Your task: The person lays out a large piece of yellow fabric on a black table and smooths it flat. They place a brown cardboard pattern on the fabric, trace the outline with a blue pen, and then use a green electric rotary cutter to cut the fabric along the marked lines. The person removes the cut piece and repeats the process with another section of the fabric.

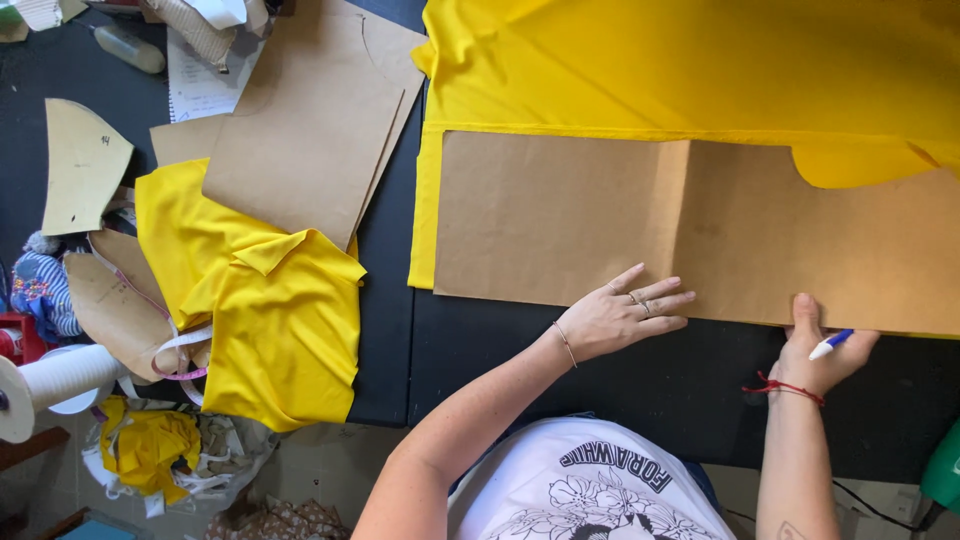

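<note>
Brown paper pattern piece [700, 225] lies flat on yellow fabric [700, 70], long axis running left-right across the black table [640, 370], just ahead of both hands. Left hand [620, 318] presses its near edge, palm down, fingers spread flat, gripping nothing. Right hand [818, 350], at the same edge further right, is curled around a blue-and-white pen [830, 344], thumb on the paper.

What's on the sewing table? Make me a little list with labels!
Left hand: flat on the big brown paper pattern, pressing its lower edge
Right hand: holds a blue and white pen at the same edge
Under the pattern: yellow fabric spread on the dark table
Far left: folded yellow fabric pieces and more brown pattern pieces
</note>
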